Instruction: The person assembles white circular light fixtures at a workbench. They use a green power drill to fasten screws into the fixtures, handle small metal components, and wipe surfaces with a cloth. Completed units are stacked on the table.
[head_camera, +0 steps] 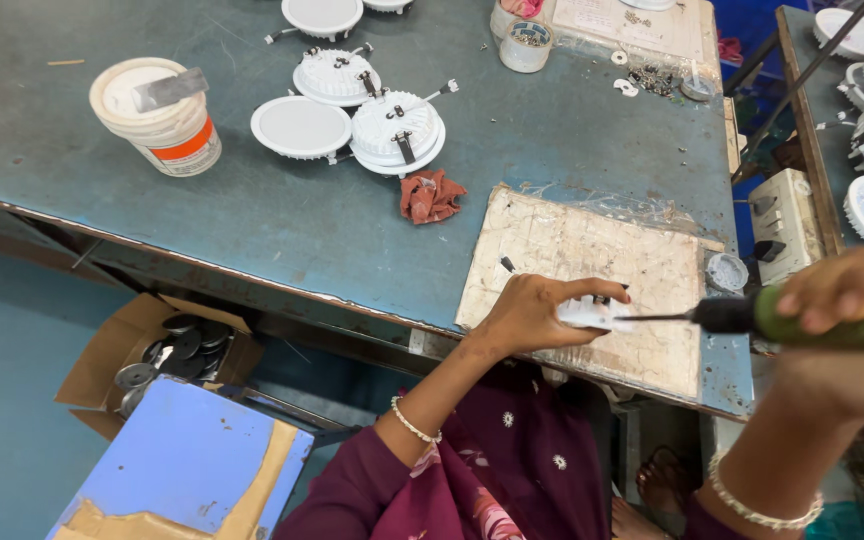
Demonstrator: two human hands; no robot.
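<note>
Peering down from head height: much is cut off. Right forearm runs out of frame at the lower right edge; the far end of the green-handled screwdriver (812,318) leaves the frame on the right. The small white part (589,314) is mostly covered by fingers, so its shape is hard to make out.

Left hand (537,312): fingers curled, pinching the white part, forefinger stretched out along the top. It hovers over the near edge of the worn board (592,250) lying on the blue-grey table (282,215).

Right hand (842,288): closed round the screwdriver's handle, thumb side up. The dark shaft points left and its tip meets the white part.

Elsewhere (all well apart from the hands): round white lamps (347,112) clustered mid-table, a red rag (430,196) just beside them, a white tub (157,115) at far left, a cardboard box of metal discs (167,355) below the table edge.
</note>
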